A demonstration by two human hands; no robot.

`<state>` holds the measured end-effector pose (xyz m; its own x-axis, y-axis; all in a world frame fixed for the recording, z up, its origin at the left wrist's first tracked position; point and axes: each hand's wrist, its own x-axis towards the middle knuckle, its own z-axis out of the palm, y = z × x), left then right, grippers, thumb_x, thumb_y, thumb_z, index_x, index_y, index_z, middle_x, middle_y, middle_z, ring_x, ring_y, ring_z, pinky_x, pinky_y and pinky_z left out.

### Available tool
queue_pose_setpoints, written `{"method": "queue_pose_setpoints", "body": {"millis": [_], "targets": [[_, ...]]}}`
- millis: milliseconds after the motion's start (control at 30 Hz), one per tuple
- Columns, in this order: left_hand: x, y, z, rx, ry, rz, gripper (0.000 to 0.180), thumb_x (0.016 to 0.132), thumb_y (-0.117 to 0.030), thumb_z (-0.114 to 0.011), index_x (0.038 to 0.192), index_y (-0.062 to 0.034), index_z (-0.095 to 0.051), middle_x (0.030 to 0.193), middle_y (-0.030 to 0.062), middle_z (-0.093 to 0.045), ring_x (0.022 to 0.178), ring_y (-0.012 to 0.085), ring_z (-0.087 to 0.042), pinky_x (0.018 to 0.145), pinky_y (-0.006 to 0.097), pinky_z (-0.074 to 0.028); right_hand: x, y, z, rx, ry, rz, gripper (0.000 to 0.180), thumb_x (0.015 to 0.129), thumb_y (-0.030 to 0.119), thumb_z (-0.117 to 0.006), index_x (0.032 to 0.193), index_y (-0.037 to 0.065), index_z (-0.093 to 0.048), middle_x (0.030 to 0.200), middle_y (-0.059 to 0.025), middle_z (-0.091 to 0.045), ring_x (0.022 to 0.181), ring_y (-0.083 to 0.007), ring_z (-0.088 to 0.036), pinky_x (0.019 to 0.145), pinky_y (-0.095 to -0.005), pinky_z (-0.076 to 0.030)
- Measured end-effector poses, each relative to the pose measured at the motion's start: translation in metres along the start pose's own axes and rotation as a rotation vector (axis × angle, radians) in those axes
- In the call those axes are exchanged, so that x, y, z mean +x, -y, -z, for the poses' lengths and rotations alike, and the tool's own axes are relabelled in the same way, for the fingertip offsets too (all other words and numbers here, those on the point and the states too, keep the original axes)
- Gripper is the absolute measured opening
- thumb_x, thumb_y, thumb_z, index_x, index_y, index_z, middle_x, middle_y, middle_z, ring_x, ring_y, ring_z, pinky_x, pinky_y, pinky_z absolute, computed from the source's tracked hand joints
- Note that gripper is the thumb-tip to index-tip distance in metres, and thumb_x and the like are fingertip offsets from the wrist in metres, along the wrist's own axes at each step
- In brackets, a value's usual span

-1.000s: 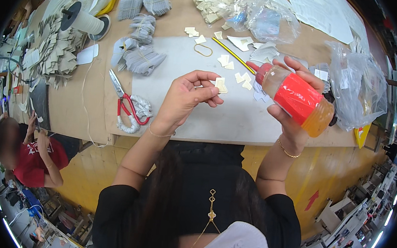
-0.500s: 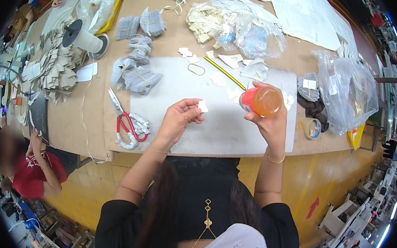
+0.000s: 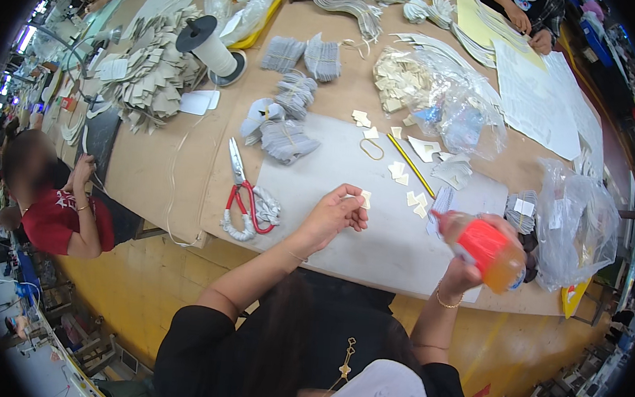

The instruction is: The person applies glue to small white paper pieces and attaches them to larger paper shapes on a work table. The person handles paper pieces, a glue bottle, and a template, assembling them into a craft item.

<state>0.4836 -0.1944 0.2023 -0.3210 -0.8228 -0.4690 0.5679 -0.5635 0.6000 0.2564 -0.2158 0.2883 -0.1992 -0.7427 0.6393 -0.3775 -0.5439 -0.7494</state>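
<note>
Garment-trade workshop: shared hand-assembly counter for paper tags.

Setting: one long brown counter (image 3: 186, 166) on yellow-painted frames, worked by several seated people along both sides. Contents marking it as a workshop: heaps of cut cream tags (image 3: 151, 81), bundled grey tag stacks (image 3: 285, 132), a large spool of cord (image 3: 214, 45), red-handled scissors (image 3: 240, 192), clear plastic bags of small pieces (image 3: 445, 96), printed paper sheets (image 3: 542, 97), a pale work mat (image 3: 375, 225) strewn with loose tags, and a glue bottle (image 3: 485, 253). A co-worker in a red shirt (image 3: 51, 215) sits at the near edge; further stations and equipment crowd the surrounding floor.
</note>
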Motion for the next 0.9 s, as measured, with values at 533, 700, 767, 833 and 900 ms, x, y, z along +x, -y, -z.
{"method": "queue_pose_setpoints", "body": {"millis": [533,700,767,833,900], "targets": [[0.000,-0.002,-0.007,0.081,-0.057,-0.061,0.012,0.090,-0.011,-0.059,0.094,-0.0024,-0.052,0.090,0.0117,-0.064,0.080,0.0198,-0.065,0.071,0.028,-0.051,-0.007,0.007,-0.021,0.341,-0.006,0.065,0.065,0.064,0.049,-0.077,0.103,0.001,-0.058,0.097,-0.0138,-0.060,0.089,-0.0258,-0.058,0.079,-0.0345,-0.047],[0.000,-0.002,-0.005,0.127,-0.038,-0.064,0.012,0.089,-0.010,-0.059,0.095,-0.0017,-0.052,0.088,0.0121,-0.064,0.077,0.0192,-0.065,0.070,0.028,-0.052,-0.006,-0.003,-0.019,0.113,0.244,0.004,0.065,0.064,0.048,-0.079,0.103,0.001,-0.058,0.097,-0.0134,-0.060,0.089,-0.0257,-0.058,0.078,-0.0358,-0.048],[-0.001,-0.002,-0.004,0.159,-0.048,-0.063,0.013,0.089,-0.010,-0.059,0.096,-0.0011,-0.053,0.087,0.0115,-0.064,0.076,0.0184,-0.065,0.069,0.027,-0.052,-0.008,-0.010,-0.024,0.134,0.167,0.056,0.061,0.062,0.040,-0.082,0.102,0.000,-0.058,0.098,-0.0140,-0.061,0.088,-0.0258,-0.060,0.077,-0.0360,-0.049],[0.000,-0.002,-0.003,0.164,-0.035,-0.057,0.014,0.089,-0.012,-0.059,0.096,-0.0002,-0.055,0.086,0.0098,-0.064,0.073,0.0162,-0.064,0.067,0.025,-0.051,0.002,-0.019,-0.023,-0.183,0.489,0.151,0.056,0.060,0.027,-0.083,0.102,0.000,-0.057,0.097,-0.0138,-0.063,0.086,-0.0273,-0.061,0.076,-0.0364,-0.050],[0.001,-0.001,-0.003,0.178,-0.030,-0.051,0.015,0.089,-0.013,-0.060,0.095,0.0001,-0.057,0.083,0.0086,-0.064,0.071,0.0148,-0.063,0.065,0.025,-0.050,0.000,-0.020,-0.023,-0.175,0.537,0.064,0.054,0.060,0.024,-0.081,0.102,0.001,-0.057,0.095,-0.0140,-0.063,0.084,-0.0282,-0.062,0.075,-0.0361,-0.050]]}}
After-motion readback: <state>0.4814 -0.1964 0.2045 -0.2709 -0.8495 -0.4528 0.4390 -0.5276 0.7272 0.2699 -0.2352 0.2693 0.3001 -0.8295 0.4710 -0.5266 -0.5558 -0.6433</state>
